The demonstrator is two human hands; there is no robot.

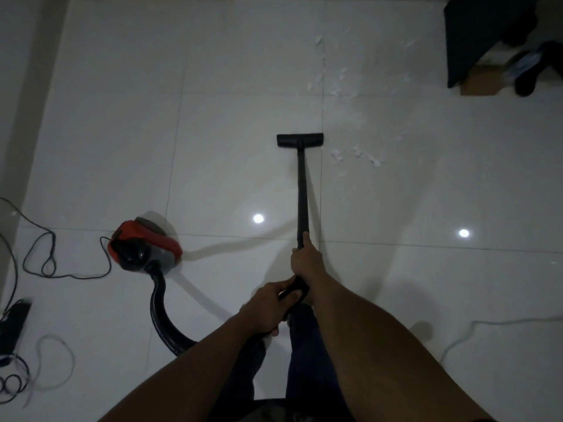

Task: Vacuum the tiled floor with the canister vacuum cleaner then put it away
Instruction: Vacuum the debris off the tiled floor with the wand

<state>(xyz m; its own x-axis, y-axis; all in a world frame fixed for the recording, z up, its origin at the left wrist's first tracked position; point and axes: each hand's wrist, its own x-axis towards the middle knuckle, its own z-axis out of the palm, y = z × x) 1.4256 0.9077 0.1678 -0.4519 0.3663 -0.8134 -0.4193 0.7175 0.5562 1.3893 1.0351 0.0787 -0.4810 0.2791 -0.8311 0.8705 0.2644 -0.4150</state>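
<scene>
A red and grey canister vacuum sits on the white tiled floor at the left. Its black hose curves down and right toward my hands. My right hand grips the black wand near its lower end. My left hand holds the black handle just behind it. The flat black floor nozzle rests on the tiles ahead of me. White paper scraps lie just right of the nozzle, and more scraps are scattered farther away.
A black power cord loops over the floor at the left beside a wall, with more cables and a dark device at the lower left. A white cable runs at the lower right. Dark furniture and a cardboard box stand at the top right.
</scene>
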